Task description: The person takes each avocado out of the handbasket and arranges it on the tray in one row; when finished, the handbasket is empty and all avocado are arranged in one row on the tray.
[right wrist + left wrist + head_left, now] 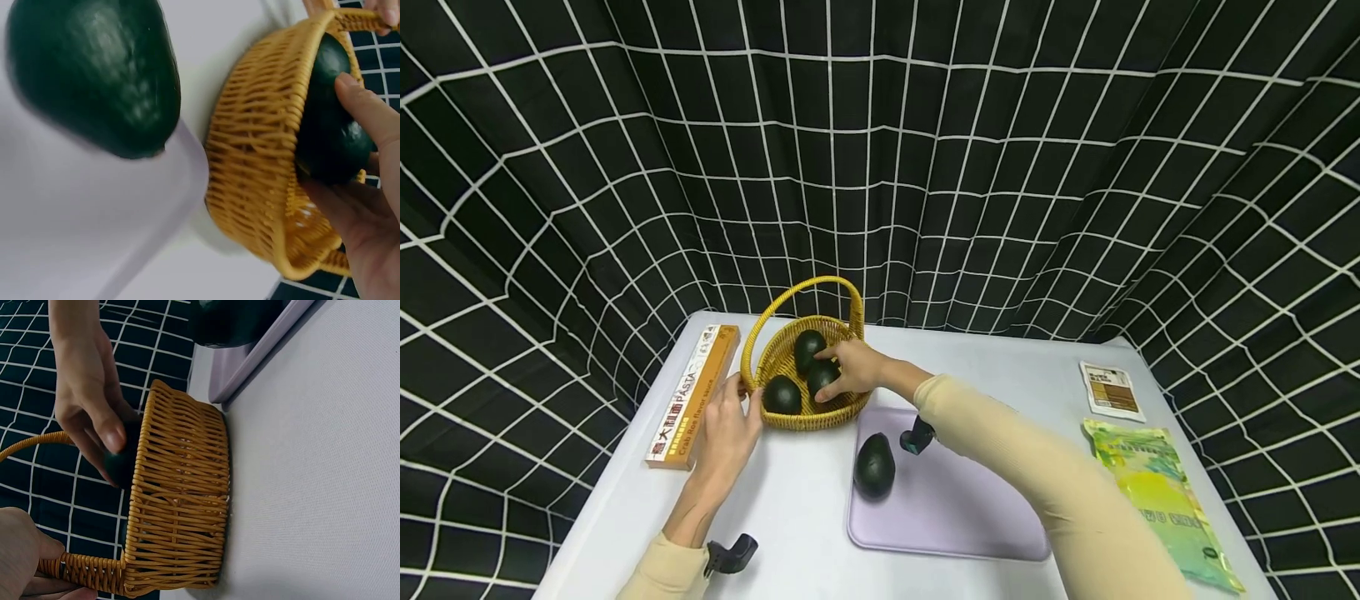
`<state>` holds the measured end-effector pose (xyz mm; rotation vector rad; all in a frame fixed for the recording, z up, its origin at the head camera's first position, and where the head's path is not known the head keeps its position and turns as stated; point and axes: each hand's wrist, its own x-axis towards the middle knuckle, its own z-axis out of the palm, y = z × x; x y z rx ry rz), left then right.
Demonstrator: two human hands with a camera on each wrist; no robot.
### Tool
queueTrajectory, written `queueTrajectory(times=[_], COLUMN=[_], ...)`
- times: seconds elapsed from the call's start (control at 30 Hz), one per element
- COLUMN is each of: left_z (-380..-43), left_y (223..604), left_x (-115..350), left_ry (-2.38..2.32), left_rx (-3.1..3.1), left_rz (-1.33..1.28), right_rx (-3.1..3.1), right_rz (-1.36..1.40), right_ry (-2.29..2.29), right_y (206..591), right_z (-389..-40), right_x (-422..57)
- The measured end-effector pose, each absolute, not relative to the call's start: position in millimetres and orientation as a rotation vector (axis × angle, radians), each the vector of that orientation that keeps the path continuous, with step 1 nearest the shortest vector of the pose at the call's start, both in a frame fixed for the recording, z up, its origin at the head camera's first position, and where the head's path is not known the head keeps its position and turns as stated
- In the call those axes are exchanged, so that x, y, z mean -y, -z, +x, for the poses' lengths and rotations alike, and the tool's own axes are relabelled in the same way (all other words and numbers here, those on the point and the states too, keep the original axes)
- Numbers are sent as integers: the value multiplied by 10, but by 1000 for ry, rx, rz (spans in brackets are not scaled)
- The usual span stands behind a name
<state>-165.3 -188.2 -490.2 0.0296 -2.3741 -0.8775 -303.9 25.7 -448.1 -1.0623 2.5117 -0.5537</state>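
A yellow wicker basket with a tall handle holds three dark green avocados, one at the left, one at the back. My right hand reaches over the rim and grips the third avocado between thumb and fingers; the right wrist view shows this avocado inside the basket. At the basket's left side my left hand pinches the base of the handle. Another avocado lies on the left part of a pale purple tray.
Left of the basket lies an orange and white pasta box. Over on the right side are a small white and brown packet and a green and yellow bag. A black gridded curtain stands behind the white table.
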Motion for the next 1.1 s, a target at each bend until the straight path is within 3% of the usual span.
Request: queueTrajectory(times=[0.53, 1.1], left_z=[-1680, -1667], left_y=[4903, 4883], left_x=[1891, 1900], left_ry=[906, 928], left_rx=[2415, 2401], left_rz=[41, 34], right_rx=[-2535, -2564], right_rz=[-992, -844], right_ry=[637, 785], right_y=[4129, 4451], right_z=[-2927, -2234], right_x=[-836, -1722])
